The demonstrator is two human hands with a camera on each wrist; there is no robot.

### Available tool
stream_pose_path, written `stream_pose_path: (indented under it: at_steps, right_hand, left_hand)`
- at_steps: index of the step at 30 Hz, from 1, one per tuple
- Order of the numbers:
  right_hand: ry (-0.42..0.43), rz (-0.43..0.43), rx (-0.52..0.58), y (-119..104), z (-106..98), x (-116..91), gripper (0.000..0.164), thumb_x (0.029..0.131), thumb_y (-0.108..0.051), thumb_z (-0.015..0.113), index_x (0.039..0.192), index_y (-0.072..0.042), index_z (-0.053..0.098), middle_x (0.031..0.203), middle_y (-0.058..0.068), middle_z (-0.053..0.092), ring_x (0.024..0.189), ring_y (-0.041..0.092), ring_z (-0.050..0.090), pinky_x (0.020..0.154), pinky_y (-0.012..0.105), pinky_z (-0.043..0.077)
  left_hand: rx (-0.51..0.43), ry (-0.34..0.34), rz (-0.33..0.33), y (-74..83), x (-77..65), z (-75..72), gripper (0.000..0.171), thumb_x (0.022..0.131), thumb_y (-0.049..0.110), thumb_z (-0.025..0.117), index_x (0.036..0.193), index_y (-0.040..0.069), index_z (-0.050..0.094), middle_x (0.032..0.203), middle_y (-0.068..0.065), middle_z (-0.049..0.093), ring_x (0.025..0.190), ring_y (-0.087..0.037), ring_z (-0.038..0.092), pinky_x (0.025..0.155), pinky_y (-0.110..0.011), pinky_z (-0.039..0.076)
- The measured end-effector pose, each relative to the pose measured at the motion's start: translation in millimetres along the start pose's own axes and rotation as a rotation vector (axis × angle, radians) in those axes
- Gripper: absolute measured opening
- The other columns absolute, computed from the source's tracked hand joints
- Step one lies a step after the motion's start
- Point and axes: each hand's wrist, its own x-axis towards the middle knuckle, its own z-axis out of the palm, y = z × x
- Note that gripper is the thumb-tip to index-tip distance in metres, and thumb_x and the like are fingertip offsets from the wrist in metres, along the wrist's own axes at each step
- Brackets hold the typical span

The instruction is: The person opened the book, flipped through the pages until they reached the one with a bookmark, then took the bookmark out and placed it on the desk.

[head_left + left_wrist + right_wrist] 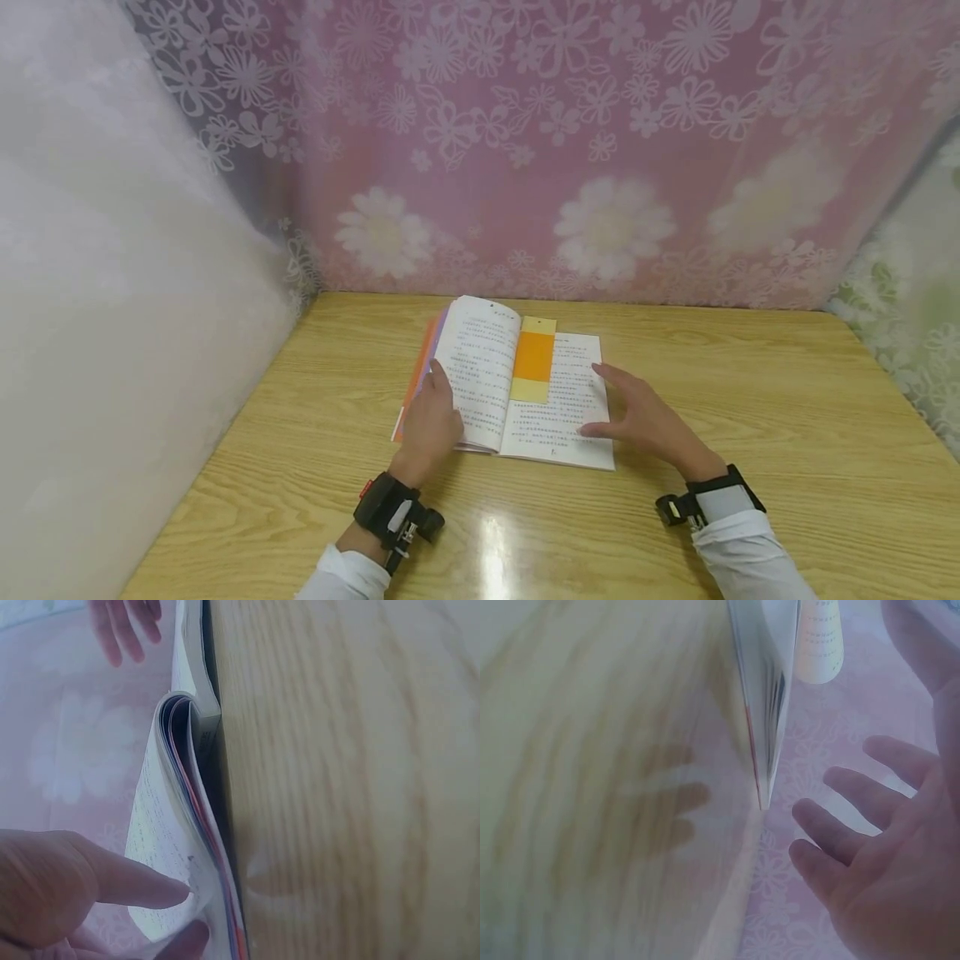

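Observation:
An open book (480, 375) lies on the table, its printed pages facing up and its left side raised in a curve. My left hand (431, 417) grips the book's left edge, the thumb (142, 885) on the printed page and the other fingers partly hidden beyond the edge. A yellow bookmark with an orange middle band (534, 358) lies on the right page beside the fold. Over the right page's outer edge, my right hand (648, 421) is held with fingers spread and thumb apart. The right wrist view shows nothing in that hand (885, 847).
The wood-grain table (750, 375) extends on both sides of the book. A pink flowered curtain (510, 150) hangs along its back edge, and a pale sheet (135, 292) borders the left. Each wrist wears a black strap with a camera (393, 512).

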Motion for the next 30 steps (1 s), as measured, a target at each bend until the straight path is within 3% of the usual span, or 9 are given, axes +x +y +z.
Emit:
stream_pose_path:
  at_steps: [5, 10, 14, 20, 27, 30]
  right_hand:
    - [-0.024, 0.000, -0.026, 4, 0, -1, 0.102, 0.063, -0.061, 0.068, 0.141, -0.009, 0.028, 0.145, 0.022, 0.028, 0.130, 0.039, 0.025, 0.103, 0.056, 0.023]
    - [-0.055, 0.009, -0.079, 7, 2, -2, 0.103, 0.062, -0.064, 0.067, 0.141, -0.009, 0.030, 0.147, 0.023, 0.023, 0.131, 0.040, 0.023, 0.103, 0.057, 0.021]
    - [-0.079, -0.004, -0.110, 10, 2, -2, 0.104, 0.060, -0.066, 0.067, 0.140, -0.011, 0.032, 0.148, 0.021, 0.022, 0.131, 0.040, 0.022, 0.103, 0.058, 0.022]
    - [-0.127, -0.024, -0.140, 12, 5, 0, 0.108, 0.057, -0.069, 0.066, 0.141, -0.013, 0.030, 0.149, 0.021, 0.019, 0.131, 0.040, 0.021, 0.102, 0.058, 0.023]
    - [-0.123, -0.040, -0.148, 11, 6, 3, 0.099, 0.066, -0.068, 0.061, 0.141, -0.011, 0.031, 0.148, 0.022, 0.020, 0.131, 0.040, 0.021, 0.102, 0.059, 0.022]
    - [-0.105, -0.006, -0.138, 10, 5, 6, 0.095, 0.069, -0.068, 0.058, 0.140, -0.010, 0.031, 0.148, 0.021, 0.023, 0.131, 0.040, 0.023, 0.102, 0.058, 0.023]
  left_hand:
    - [0.093, -0.039, -0.018, 1.1, 2.0, -1.7, 0.065, 0.075, 0.005, 0.051, 0.134, -0.009, 0.028, 0.121, -0.025, 0.049, 0.085, -0.032, 0.055, 0.059, -0.040, 0.048]
    - [0.172, -0.071, 0.027, 1.5, 2.2, -1.7, 0.060, 0.076, 0.005, 0.050, 0.134, 0.001, 0.037, 0.129, -0.021, 0.048, 0.112, -0.038, 0.047, 0.079, -0.053, 0.046]
    - [0.095, -0.097, 0.085, 1.0, 0.9, -0.5, 0.059, 0.077, 0.000, 0.048, 0.134, 0.004, 0.039, 0.133, -0.019, 0.046, 0.117, -0.037, 0.044, 0.085, -0.052, 0.044]
    - [-0.023, -0.212, 0.107, -1.3, -1.7, -0.3, 0.059, 0.081, -0.001, 0.044, 0.138, 0.009, 0.035, 0.142, -0.013, 0.039, 0.127, -0.026, 0.037, 0.094, -0.040, 0.040]
    - [0.000, -0.274, 0.110, -1.2, -1.0, -2.0, 0.059, 0.079, -0.002, 0.048, 0.136, 0.011, 0.040, 0.141, -0.011, 0.040, 0.127, -0.024, 0.036, 0.096, -0.041, 0.038]
    - [0.014, -0.295, 0.103, 0.4, 0.0, -1.5, 0.058, 0.081, 0.000, 0.048, 0.136, 0.012, 0.040, 0.142, -0.010, 0.040, 0.128, -0.024, 0.035, 0.096, -0.042, 0.038]
